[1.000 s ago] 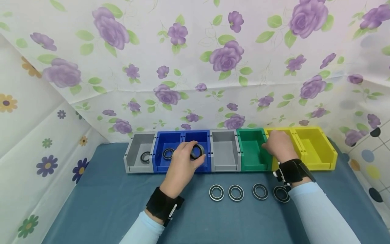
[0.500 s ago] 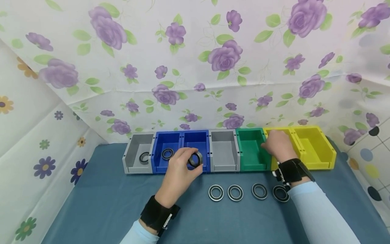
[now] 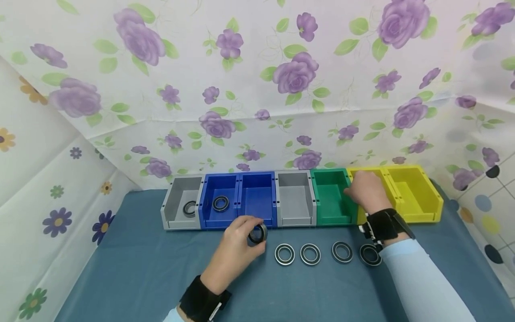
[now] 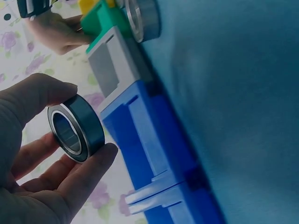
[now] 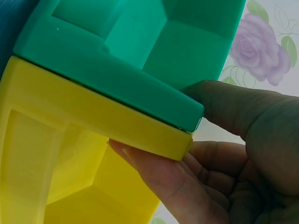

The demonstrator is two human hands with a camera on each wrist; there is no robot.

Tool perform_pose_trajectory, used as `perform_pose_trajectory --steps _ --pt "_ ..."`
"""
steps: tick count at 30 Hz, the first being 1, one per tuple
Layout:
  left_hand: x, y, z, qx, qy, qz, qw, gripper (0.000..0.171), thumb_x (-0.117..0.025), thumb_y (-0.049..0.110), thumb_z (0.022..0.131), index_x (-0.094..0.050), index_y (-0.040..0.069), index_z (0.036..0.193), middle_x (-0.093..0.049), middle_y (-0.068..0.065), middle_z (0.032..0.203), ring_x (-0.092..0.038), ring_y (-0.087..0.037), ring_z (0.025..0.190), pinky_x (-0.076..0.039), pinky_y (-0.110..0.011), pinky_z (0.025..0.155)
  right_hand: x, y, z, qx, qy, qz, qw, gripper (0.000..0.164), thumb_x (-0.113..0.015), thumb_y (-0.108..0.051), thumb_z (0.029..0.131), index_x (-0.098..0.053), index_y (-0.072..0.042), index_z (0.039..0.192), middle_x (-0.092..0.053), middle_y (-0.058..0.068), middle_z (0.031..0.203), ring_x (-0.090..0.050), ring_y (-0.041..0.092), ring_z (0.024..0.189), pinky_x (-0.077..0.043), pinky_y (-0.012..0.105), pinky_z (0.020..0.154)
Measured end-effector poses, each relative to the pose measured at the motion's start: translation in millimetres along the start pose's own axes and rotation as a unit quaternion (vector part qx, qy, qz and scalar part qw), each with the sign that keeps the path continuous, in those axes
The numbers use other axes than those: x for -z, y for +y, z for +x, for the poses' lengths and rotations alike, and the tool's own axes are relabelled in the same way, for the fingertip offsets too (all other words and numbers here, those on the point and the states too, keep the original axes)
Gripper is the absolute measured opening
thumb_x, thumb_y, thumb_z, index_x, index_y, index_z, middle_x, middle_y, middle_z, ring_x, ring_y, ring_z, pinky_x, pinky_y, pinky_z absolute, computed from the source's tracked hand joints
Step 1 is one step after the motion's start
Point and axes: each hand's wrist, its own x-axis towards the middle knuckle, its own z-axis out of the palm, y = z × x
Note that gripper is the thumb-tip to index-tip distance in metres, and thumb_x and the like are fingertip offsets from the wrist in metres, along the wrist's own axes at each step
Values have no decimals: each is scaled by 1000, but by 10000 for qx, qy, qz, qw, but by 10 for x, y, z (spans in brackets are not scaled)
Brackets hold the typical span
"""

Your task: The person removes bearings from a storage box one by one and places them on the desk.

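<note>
Between thumb and fingertips, my left hand (image 3: 233, 251) pinches a ball bearing (image 4: 89, 122), held tilted above the cloth just in front of the right-hand blue bin (image 3: 257, 197). In the left wrist view the bearing's dark ring face and shiny outer rim show. My right hand (image 3: 368, 191) grips the adjoining side walls of the green bin (image 5: 140, 88) and the left yellow bin (image 5: 88, 105). Its thumb lies on the green side, and a finger reaches inside the yellow one. Several bearings (image 3: 277, 255) lie flat in a row on the cloth between my arms.
Bins stand side by side along the back edge: a grey bin (image 3: 170, 205) holding a bearing, a left blue bin (image 3: 219, 183) with another, a second grey bin (image 3: 295, 197), and a right yellow bin (image 3: 414, 194). Behind hangs a flowered sheet (image 3: 241, 103).
My left hand has drawn the bearing back from over the right-hand blue bin toward me, down to in front of its edge. The right hand keeps its grip on the walls.
</note>
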Motion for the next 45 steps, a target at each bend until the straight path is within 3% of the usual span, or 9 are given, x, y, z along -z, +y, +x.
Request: perform_pose_trajectory --steps 7,14,24,37,45 --pt "-90 -53 -149 296 -678 142 9972 46 -75 25 73 -62 13 115 -56 2 110 -53 -9 99 -46 -22 78 4 -1 6 53 7 -27 10000 27 -67 -22 83 -57 2 89 -50 12 70 -48 24 59 -40 32 51" --pt "-171 -99 -225 338 -1161 110 9926 43 -74 21 72 -63 10 112 -57 1 107 -53 -11 99 -46 -23 78 -11 17 12 59 23 -4 10000 27 -68 -21 83 -57 2 91 -50 12 70 -49 25 59 -40 33 51" --pt "-245 -111 -249 329 -1494 273 9879 42 -74 20 71 -64 11 110 -57 2 105 -53 -12 97 -46 -24 76 20 -4 -7 7 -155 -33 9999 28 -67 -23 84 -56 3 89 -48 11 68 -48 24 58 -40 31 49" --pt "-262 -84 -217 334 -1568 610 9852 41 -75 22 70 -64 12 109 -57 2 103 -53 -11 93 -46 -26 75 25 -8 9 65 46 -83 9999 30 -68 -21 83 -57 4 95 -51 14 73 -49 26 61 -40 32 50" --pt "-285 -65 -203 452 -1736 974 9789 42 -75 23 71 -64 13 110 -58 0 104 -54 -14 95 -47 -31 77 19 -5 2 45 0 -72 10000 29 -68 -21 83 -57 3 92 -50 13 71 -49 25 59 -40 32 49"
